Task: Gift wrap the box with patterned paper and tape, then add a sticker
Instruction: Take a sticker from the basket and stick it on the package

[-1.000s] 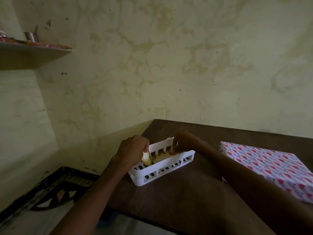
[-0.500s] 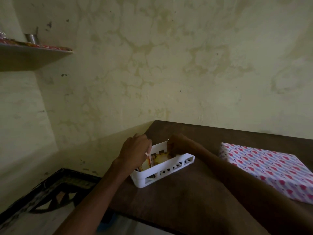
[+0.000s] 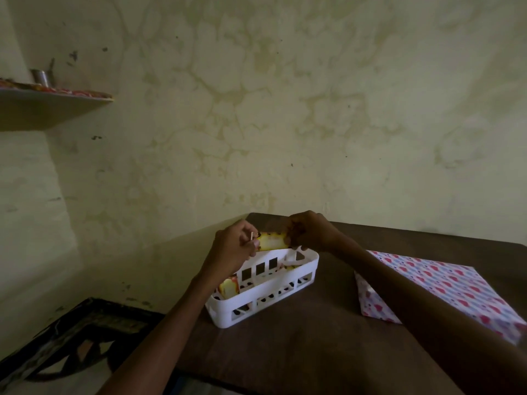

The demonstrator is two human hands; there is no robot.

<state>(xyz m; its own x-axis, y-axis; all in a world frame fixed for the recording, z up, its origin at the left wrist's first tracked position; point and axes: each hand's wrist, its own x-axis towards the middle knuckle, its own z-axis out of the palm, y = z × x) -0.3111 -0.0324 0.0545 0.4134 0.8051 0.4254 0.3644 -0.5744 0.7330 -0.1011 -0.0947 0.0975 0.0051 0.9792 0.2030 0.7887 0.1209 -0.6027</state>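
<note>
My left hand (image 3: 236,249) and right hand (image 3: 309,233) pinching ends of small yellow-white sticker sheet (image 3: 271,241) in curled fingers, just above white slotted plastic basket (image 3: 265,295). Flat box in pink-heart paper (image 3: 445,283) lying to right on dark wooden tabletop (image 3: 299,352).

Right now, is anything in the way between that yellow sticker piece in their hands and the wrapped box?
Nothing visible. The left hand and right hand hold the sticker piece above the white basket; only bare table separates basket and wrapped box.
</note>
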